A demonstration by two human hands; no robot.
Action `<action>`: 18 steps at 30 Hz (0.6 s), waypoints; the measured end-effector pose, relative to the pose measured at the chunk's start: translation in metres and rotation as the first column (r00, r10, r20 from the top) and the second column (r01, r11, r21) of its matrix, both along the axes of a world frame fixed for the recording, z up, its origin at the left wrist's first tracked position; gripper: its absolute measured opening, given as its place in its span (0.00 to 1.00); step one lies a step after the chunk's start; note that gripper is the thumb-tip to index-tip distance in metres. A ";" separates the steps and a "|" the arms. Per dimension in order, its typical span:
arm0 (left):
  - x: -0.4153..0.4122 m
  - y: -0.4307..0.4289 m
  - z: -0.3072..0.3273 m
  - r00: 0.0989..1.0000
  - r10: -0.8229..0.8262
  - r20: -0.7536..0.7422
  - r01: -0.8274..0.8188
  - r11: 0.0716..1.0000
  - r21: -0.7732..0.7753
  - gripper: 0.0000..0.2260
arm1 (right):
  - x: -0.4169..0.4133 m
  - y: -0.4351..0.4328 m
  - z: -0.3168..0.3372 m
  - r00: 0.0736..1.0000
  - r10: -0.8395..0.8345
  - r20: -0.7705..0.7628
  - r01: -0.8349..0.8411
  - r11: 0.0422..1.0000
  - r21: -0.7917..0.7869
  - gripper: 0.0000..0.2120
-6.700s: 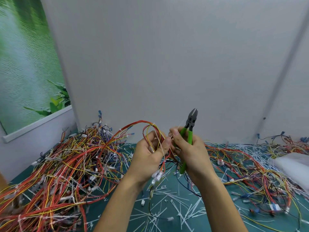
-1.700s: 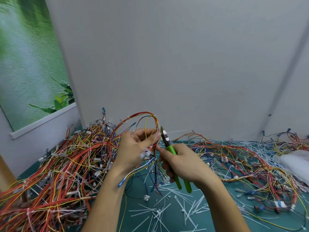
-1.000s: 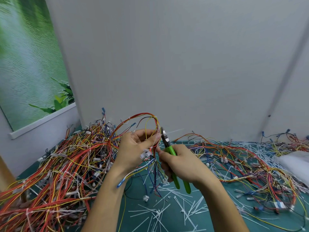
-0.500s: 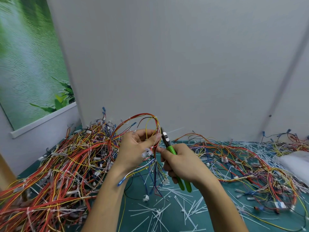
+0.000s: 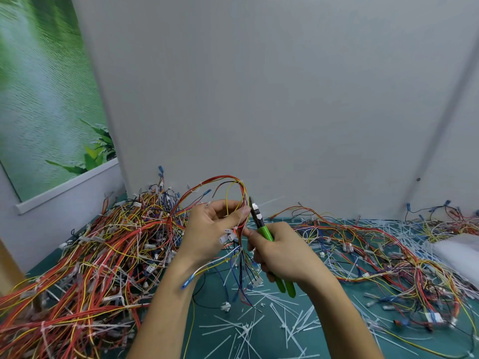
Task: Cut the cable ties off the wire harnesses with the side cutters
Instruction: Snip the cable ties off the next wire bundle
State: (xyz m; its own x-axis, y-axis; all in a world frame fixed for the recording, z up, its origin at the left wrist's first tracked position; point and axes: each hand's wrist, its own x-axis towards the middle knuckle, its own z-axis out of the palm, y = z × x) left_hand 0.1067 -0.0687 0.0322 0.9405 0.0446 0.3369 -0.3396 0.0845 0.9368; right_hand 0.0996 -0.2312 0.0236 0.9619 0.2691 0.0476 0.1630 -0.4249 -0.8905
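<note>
Head view: left fingers [image 5: 233, 216] pinch wire harness [image 5: 241, 228]; right fingers [image 5: 256, 238] grip side cutters [image 5: 265, 230].

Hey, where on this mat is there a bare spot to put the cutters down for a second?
Best spot: the bare teal mat between your forearms, bordered by the left harness pile and the scattered cut ties. The left pile and the right harness tangle are crowded; loose ties cover the mat near your right forearm.

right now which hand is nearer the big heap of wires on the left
Left. The left hand, gripping a harness, is just beside the heap; the right hand, holding the side cutters, is beyond it, farther right.
</note>
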 end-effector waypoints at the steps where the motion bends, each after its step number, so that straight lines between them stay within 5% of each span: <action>1: 0.000 0.000 0.000 1.000 -0.002 -0.001 0.002 1.000 -0.005 0.03 | 0.000 0.000 0.000 1.000 -0.004 0.006 0.004 1.000 -0.002 0.20; 18: 0.000 0.001 -0.001 1.000 -0.025 -0.007 0.025 1.000 -0.015 0.07 | -0.003 -0.003 0.003 0.999 0.028 0.016 -0.028 1.000 -0.015 0.22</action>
